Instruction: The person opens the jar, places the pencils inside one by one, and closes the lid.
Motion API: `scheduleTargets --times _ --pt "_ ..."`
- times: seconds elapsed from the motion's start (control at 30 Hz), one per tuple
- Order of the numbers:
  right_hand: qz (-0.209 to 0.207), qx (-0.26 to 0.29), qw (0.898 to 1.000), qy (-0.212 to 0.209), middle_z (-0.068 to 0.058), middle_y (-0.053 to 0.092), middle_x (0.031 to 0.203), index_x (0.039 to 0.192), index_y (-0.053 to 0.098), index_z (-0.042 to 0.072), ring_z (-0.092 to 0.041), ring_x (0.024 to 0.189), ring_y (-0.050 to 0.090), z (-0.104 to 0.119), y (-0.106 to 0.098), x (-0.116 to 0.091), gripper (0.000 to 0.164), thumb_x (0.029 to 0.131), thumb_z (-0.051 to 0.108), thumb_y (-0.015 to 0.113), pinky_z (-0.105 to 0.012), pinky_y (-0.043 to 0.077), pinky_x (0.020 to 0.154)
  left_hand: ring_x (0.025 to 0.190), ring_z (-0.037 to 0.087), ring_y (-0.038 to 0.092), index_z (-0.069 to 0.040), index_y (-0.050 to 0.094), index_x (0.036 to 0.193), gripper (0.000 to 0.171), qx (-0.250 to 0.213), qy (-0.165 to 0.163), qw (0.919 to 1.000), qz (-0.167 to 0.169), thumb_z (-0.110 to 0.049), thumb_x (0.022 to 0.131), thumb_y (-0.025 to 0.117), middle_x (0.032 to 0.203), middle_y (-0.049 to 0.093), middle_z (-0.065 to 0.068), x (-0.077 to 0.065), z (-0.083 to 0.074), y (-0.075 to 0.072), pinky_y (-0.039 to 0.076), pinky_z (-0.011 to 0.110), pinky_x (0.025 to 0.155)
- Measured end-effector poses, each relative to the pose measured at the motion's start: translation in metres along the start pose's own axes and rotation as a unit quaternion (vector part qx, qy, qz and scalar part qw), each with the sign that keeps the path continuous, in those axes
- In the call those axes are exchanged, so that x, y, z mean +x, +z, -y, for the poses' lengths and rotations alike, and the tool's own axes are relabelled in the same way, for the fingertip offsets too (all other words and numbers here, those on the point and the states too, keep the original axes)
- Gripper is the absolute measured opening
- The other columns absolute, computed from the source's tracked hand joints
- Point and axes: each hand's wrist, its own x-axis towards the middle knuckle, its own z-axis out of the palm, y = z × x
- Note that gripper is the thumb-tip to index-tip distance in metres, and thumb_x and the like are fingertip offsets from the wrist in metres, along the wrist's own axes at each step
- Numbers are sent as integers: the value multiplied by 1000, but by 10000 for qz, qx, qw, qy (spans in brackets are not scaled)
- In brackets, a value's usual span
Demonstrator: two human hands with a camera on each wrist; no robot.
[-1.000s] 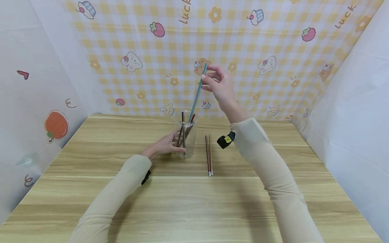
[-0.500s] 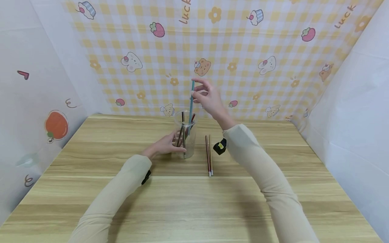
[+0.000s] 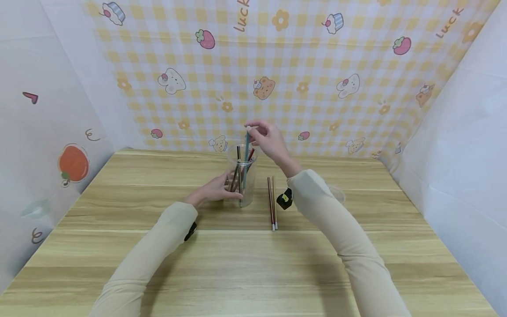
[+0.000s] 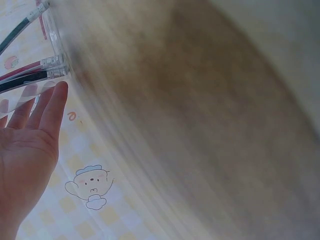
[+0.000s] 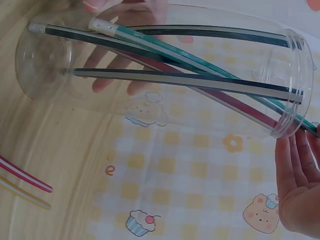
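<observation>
Below and left of the right hand, the left hand holds the clear cup, its thumb across the near side and fingers round the back. Inside the cup, under the right hand's grip and to its left, dark pencils lean at differing angles. Next comes the teal pencil, hanging directly below that grip, its long axis close to upright with a slight tilt; its eraser end is inside the cup, and the right wrist view shows it short of the base. A red pencil slants just beside it. The right hand pinches the teal pencil near its top, above the rim, so it is the nearer hand to the upper end. Below this grip and slightly right, a loose red pencil and a loose yellow pencil lie side by side on the tabletop. Farther right, a clear round thing shows partly behind the right sleeve.
</observation>
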Motion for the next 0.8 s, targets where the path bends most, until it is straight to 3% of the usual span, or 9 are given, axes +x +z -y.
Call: scheduleTargets --times 0.13,0.3,0.53,0.63,0.8 --pt "118 -88 9999 63 -14 62 94 106 60 0 -24 83 59 -3 0 -1 25 89 17 54 -28 49 71 112 29 43 -11 13 141 94 -131 -24 9999 70 -29 71 74 127 42 19 -6 -13 -2 31 43 96" --pt "202 -518 9984 -78 -4 63 86 101 61 6 -21 82 57 -7 -1 -2 19 87 18 56 -27 45 65 113 31 43 -9 11 141 92 -142 -51 9998 132 -21 74 72 126 42 21 -13 -26 -2 30 44 96" --pt "560 -959 9926 -501 -4 64 79 94 61 5 -25 72 57 -14 0 -5 14 86 17 58 -28 44 57 111 29 44 -13 11 141 95 33 75 10000 37 -32 72 73 125 44 19 -3 -7 -1 32 45 95" --pt "736 -1128 9885 -684 -4 64 80 93 62 4 -23 73 58 -14 1 -6 13 85 14 59 -27 46 63 111 25 45 -17 12 141 96 61 57 10000 -35 -34 69 74 125 45 15 1 1 0 32 42 95" --pt "917 -1456 9818 -809 -1 63 83 92 62 5 -12 77 57 -14 3 -8 11 85 11 58 -24 46 72 110 26 45 -17 13 141 94 -48 126 9999 -3 -31 71 74 125 45 16 0 1 1 33 42 94"
